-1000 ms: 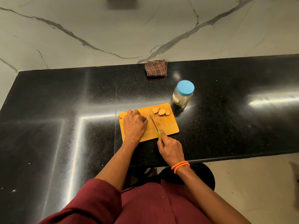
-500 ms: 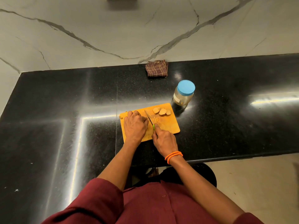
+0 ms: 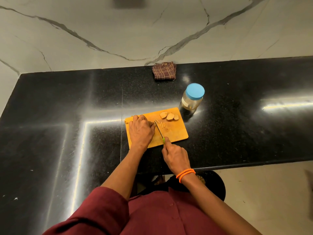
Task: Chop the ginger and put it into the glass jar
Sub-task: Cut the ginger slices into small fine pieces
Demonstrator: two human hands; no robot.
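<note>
Ginger (image 3: pixel 152 123) is on the wooden cutting board (image 3: pixel 176 134), most of the piece being worked hidden under the left hand (image 3: pixel 141 131), whose curled fingers press it down at about nine o'clock on the board. The right hand (image 3: pixel 176 157) is wrapped around the green handle of a small knife (image 3: pixel 159 129), its blade lying right against the left knuckles. Just past the blade, a few thin cut strips (image 3: pixel 162 124) lie loose, and at one o'clock on the board sit three flat slices (image 3: pixel 169 115) not yet cut down. So I'd say the chopping is partway: some strips made, the slices and the held piece to go. The glass jar (image 3: pixel 192 100) stands off the board's one o'clock corner, close beside it, its blue lid (image 3: pixel 195 91) on; I can't tell whether any ginger is inside, so the lid has to come off and the filling looks undone. All of it rests on a glossy black stone counter (image 3: pixel 67 116) streaked with light glare, a folded checked cloth (image 3: pixel 164 70) at twelve o'clock against a pale, grey-veined marble wall (image 3: pixel 101 31), and light floor (image 3: pixel 271 192) at four o'clock.
</note>
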